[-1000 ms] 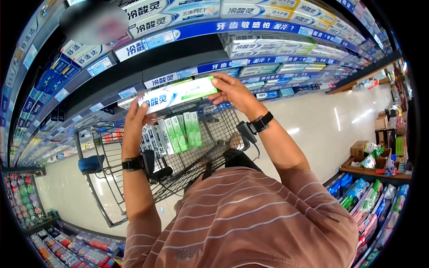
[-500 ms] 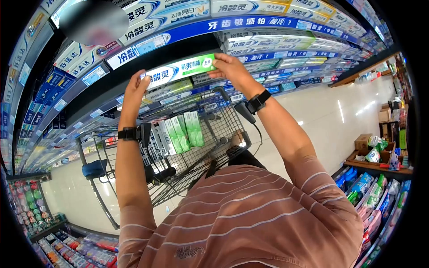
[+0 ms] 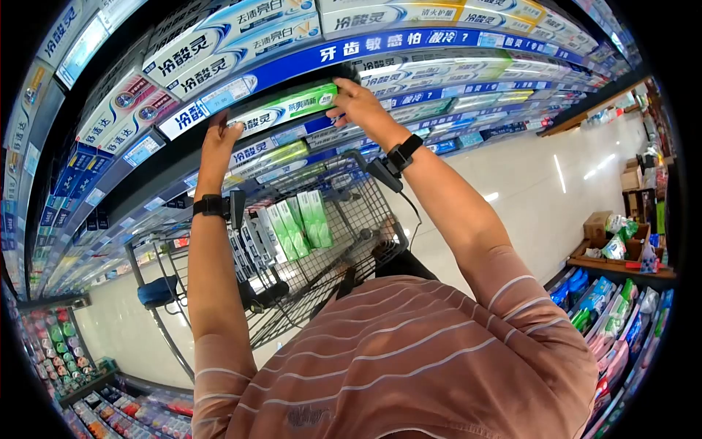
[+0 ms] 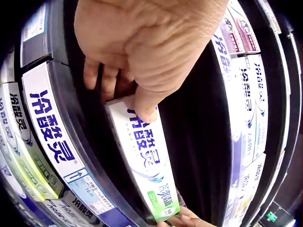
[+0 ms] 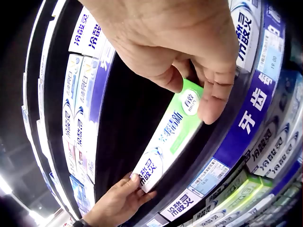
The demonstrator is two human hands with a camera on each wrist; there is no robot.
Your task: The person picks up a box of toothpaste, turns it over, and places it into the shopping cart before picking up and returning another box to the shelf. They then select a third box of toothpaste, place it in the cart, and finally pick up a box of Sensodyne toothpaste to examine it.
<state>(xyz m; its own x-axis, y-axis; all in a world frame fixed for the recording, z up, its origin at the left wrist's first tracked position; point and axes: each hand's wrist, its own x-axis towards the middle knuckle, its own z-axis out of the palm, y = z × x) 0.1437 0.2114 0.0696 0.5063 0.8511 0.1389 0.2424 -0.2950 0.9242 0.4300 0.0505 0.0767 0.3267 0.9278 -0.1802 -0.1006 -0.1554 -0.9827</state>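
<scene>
A long white-and-green toothpaste box [image 3: 287, 108] is held level between both hands at the gap of a dark shelf [image 5: 125, 118]. My left hand [image 3: 216, 150] pinches its white end, thumb [image 4: 146, 108] on the printed front and fingers behind. The green end is gripped by my right hand [image 3: 360, 106], its thumb and fingers on either side of the end in the right wrist view. Below the arms, the cart [image 3: 358, 197] carries several green-and-white boxes [image 3: 314, 219] and a row of dark-and-white boxes [image 3: 252, 241].
Stacked toothpaste boxes [image 3: 234, 44] fill the shelf above, behind a blue label strip [image 3: 395, 44]. A lower shelf holds more boxes [image 5: 246, 194], with price tags [image 5: 208, 177] along its edge. Pale floor [image 3: 504, 175] stretches to the right, with cartons [image 3: 610, 234] beyond.
Both hands have raised the toothpaste box from above the cart and moved it forward to the shelf gap. The box now sits farther from the body.
</scene>
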